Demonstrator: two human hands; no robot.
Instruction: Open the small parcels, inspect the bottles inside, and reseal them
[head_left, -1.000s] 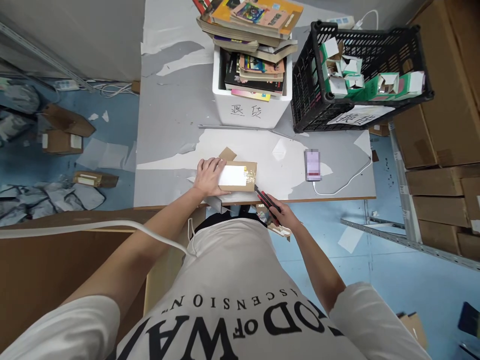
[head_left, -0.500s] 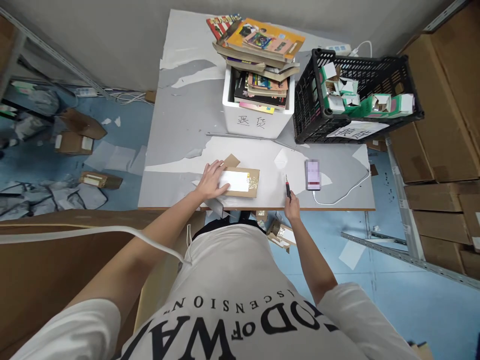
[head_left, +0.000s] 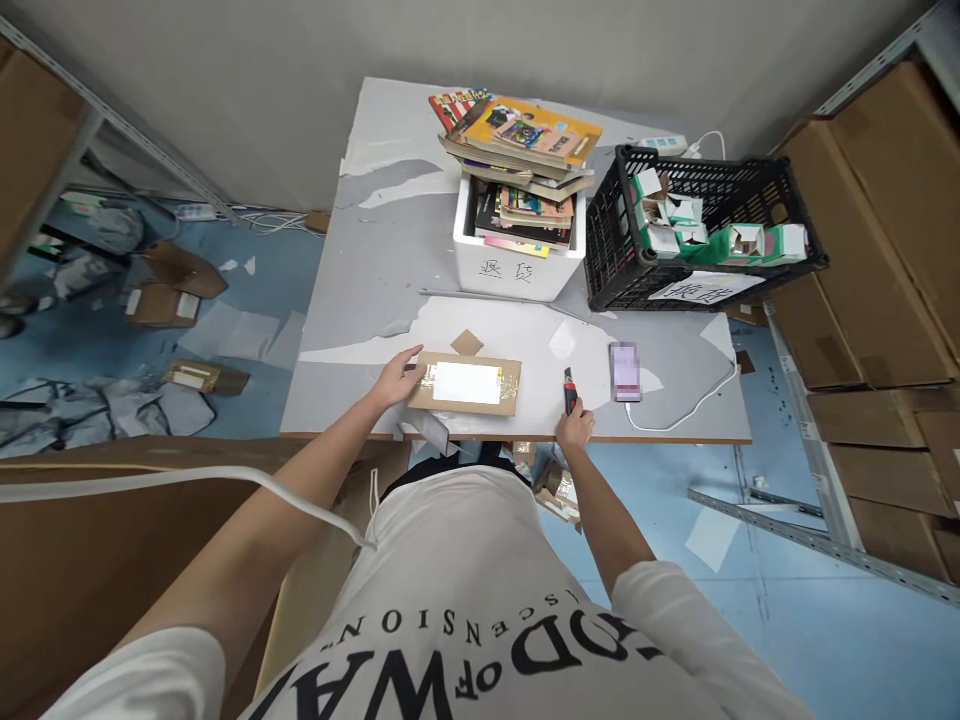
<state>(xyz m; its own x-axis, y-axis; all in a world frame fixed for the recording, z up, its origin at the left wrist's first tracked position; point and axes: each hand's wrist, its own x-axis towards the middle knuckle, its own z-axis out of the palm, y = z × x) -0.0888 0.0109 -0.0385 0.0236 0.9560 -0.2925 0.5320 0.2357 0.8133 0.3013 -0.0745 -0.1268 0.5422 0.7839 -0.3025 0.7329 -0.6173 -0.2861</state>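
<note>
A flat, tape-wrapped cardboard box [head_left: 510,388] with a white label lies near the table's front edge. My left hand [head_left: 397,382] grips its left end, thumb and fingers around the corner. In my right hand [head_left: 575,428] is a red and black utility knife [head_left: 570,388], its tip pointing away from me. The knife is apart from the box, to its right. Just behind the box lies a small brown cardboard piece [head_left: 467,343], and a crumpled grey plastic scrap [head_left: 429,428] sits at its front left.
A white bin [head_left: 517,272] piled with books stands at the back. Beside it is a black crate [head_left: 611,255] holding green and white cartons. A phone [head_left: 625,372] on a white cable lies at the right. Large cartons [head_left: 862,230] line the right side.
My left hand has slid from the label's top to the box's left end, uncovering the label. The knife has turned, so its flat side shows more. The whole view has shifted.
</note>
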